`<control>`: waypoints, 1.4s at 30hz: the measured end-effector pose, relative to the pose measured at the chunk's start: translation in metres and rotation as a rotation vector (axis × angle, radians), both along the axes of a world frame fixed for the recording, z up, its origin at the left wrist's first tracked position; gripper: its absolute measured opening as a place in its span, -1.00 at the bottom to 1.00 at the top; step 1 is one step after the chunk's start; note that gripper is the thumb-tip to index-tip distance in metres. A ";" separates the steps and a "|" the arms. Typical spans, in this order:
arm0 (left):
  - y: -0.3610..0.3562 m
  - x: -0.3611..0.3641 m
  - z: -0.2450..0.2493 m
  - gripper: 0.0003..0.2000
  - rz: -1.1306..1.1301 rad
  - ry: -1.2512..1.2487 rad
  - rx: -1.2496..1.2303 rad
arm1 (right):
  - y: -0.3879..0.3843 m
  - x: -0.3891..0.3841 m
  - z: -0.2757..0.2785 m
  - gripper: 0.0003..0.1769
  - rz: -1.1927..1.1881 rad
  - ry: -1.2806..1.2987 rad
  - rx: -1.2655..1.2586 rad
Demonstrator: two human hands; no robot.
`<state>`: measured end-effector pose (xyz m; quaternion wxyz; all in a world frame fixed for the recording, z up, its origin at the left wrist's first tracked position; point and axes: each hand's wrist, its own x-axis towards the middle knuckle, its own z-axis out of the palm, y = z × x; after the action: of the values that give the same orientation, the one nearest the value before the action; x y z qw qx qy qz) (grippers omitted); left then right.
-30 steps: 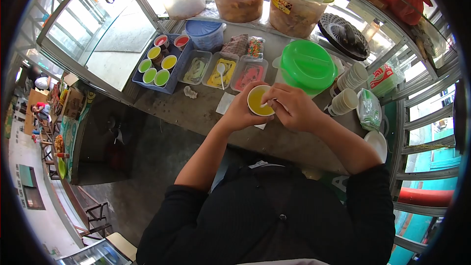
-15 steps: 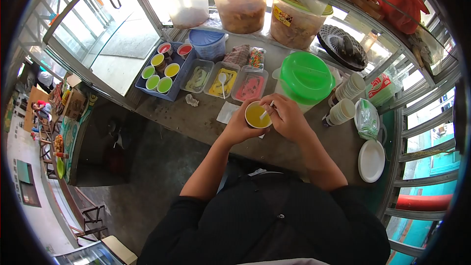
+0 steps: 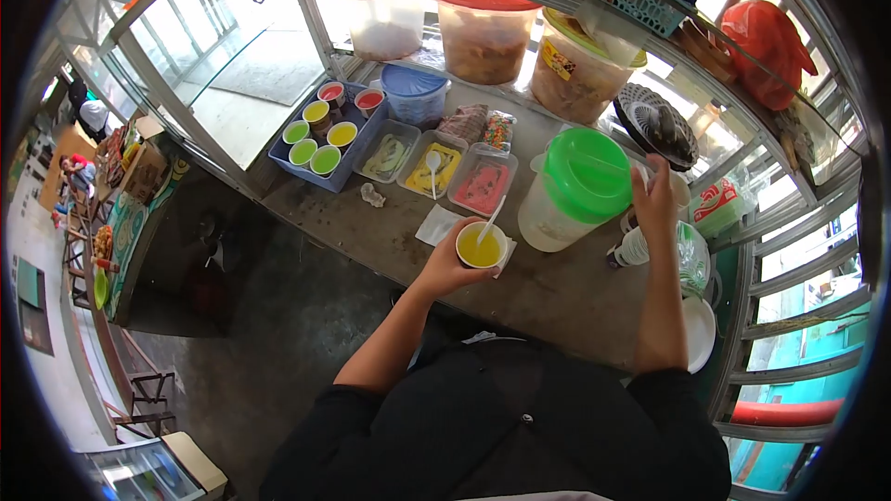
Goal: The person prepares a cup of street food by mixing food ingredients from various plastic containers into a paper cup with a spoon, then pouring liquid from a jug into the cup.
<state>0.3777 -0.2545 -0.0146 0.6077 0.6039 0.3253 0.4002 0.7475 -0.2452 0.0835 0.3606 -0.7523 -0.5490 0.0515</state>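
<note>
My left hand [image 3: 447, 262] is wrapped around a paper cup [image 3: 482, 261] of yellow liquid, held above the counter's front edge. A white plastic spoon [image 3: 492, 221] leans in the cup, its handle pointing up. My right hand [image 3: 656, 199] is raised beside a plastic pitcher with a green lid [image 3: 587, 176], at its right side. Its thumb and fingers are apart, and whether they touch the pitcher's handle cannot be made out. Behind the cup stand tubs of green [image 3: 386, 156], yellow [image 3: 432, 165] and pink [image 3: 482, 182] contents; a spoon [image 3: 433, 173] rests in the yellow one.
At left, a blue basket [image 3: 320, 176] holds several cups of red, yellow and green liquid. Large lidded tubs [image 3: 483, 37] line the back. Stacked paper cups [image 3: 634, 249], a white plate [image 3: 698, 334] and a dark bowl [image 3: 654, 125] are at right. A white napkin [image 3: 438, 224] lies near the cup.
My right hand has let go of the spoon and moved right to the pitcher's side. The spoon stays leaning in the cup, still in my left hand. The view has shifted slightly.
</note>
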 end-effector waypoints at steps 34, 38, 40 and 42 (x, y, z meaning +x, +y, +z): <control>-0.036 -0.051 -0.086 -0.20 0.310 0.063 -0.008 | -0.004 -0.156 -0.011 -0.44 0.712 0.587 0.194; -0.043 -0.057 -0.091 -0.23 0.350 0.100 0.024 | -0.012 -0.179 -0.014 -0.46 0.722 0.410 0.168; -0.046 -0.058 -0.092 -0.24 0.373 0.090 0.018 | -0.017 -0.189 -0.017 -0.48 0.716 0.330 0.168; -0.048 -0.060 -0.095 -0.25 0.411 0.094 0.036 | -0.019 -0.195 -0.019 -0.49 0.720 0.271 0.168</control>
<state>0.3179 -0.3028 -0.1094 0.4868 0.5536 0.4624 0.4927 0.5528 -0.2639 0.0647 0.4488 -0.4658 -0.7276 0.2285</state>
